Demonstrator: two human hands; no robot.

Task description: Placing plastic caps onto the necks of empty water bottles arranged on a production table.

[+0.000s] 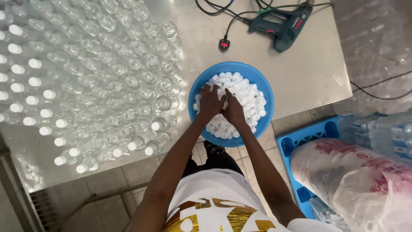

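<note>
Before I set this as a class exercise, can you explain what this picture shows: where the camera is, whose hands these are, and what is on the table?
There is one picture, taken by a camera worn on a person's head, looking straight down. The two arms reaching forward belong to that person; no machine is working. Both the left hand and the right hand are pressed into a blue bowl full of small white caps. Whether either grip has closed on caps cannot be told. The bowl sits at the near edge of a shiny metal table. To its left stand many clear plastic bottles, some capped in white, many open. At the far side lies a dark green power tool with an unplugged plug. On the floor to the right is a blue crate beside plastic-wrapped packs.
</note>
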